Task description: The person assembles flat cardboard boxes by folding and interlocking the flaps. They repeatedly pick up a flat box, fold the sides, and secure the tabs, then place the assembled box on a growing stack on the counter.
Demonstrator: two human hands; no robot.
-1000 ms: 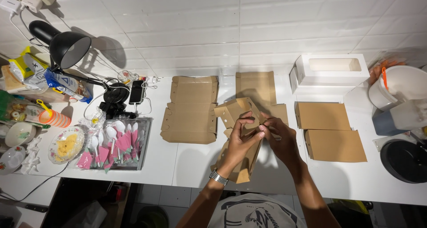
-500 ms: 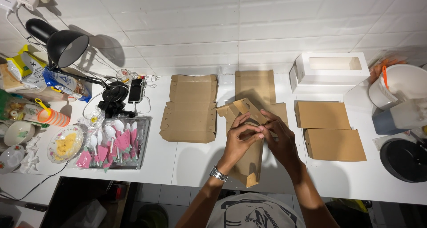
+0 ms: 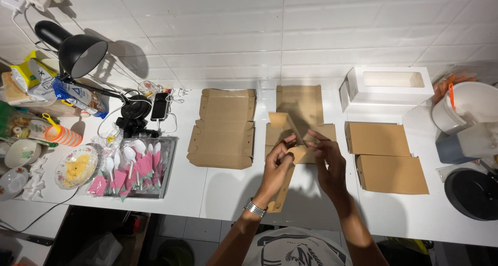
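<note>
Now | both hands (image 3: 303,162) fold cardboard box (image 3: 290,141) | tray (image 3: 168,167): spoons (image 3: 132,154)

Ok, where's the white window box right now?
In the head view the white window box stands at the back right of the white counter, against the tiled wall, just behind the two flat cardboard pieces and left of the white bucket.

Two hands (image 3: 277,165) work one brown cardboard box (image 3: 290,141). One stack of flat blanks (image 3: 224,128) lies left, two folded boxes (image 3: 386,157) right, one white windowed box (image 3: 389,84), one lamp (image 3: 78,53), perhaps six spoons (image 3: 132,154).
</note>
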